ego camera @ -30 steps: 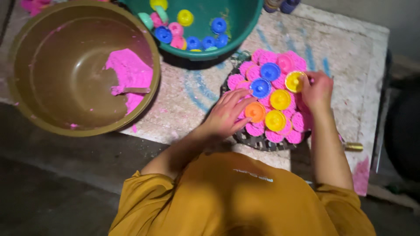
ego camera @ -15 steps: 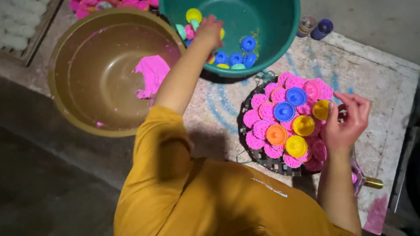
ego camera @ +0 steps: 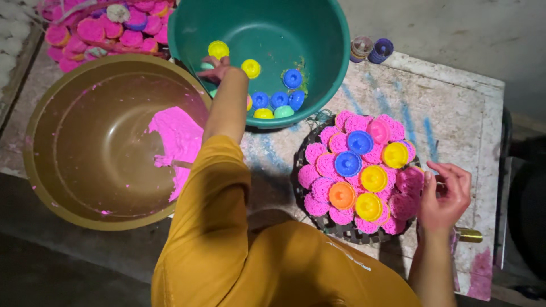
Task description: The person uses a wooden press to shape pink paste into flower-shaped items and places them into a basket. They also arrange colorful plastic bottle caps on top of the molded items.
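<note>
- Now the left hand (ego camera: 215, 67) is down inside the green tub (ego camera: 335, 34), fingers curled among the small plastic moulds (ego camera: 278, 100) on its floor; whether it has closed on one I cannot tell, since the wrist hides the fingertips.
- Those moulds, blue, yellow and pale green, lie loose in the tub, probably so they are easy to pick out one at a time.
- The right hand (ego camera: 445, 196) is at the right edge of the round tray (ego camera: 341, 232), fingers loosely bent and touching a pink cake (ego camera: 409, 181) there; it appears to grip nothing firmly.
- The tray sits just in front of the tub and is packed with pink ruffled cakes laid touching one another, which saves room.
- Several cakes carry a capped mould on top: two blue (ego camera: 348, 164), three yellow (ego camera: 373, 178), one orange (ego camera: 342, 195).
- To the left, a brown basin (ego camera: 40, 187) holds a heap of pink powder (ego camera: 176, 136) against its near wall, close to the arm.
- A second batch of pink cakes (ego camera: 91, 28) lies behind the basin.
- Everything rests on a stained slab (ego camera: 455, 96); two small jars (ego camera: 372, 50) stand by the tub.
</note>
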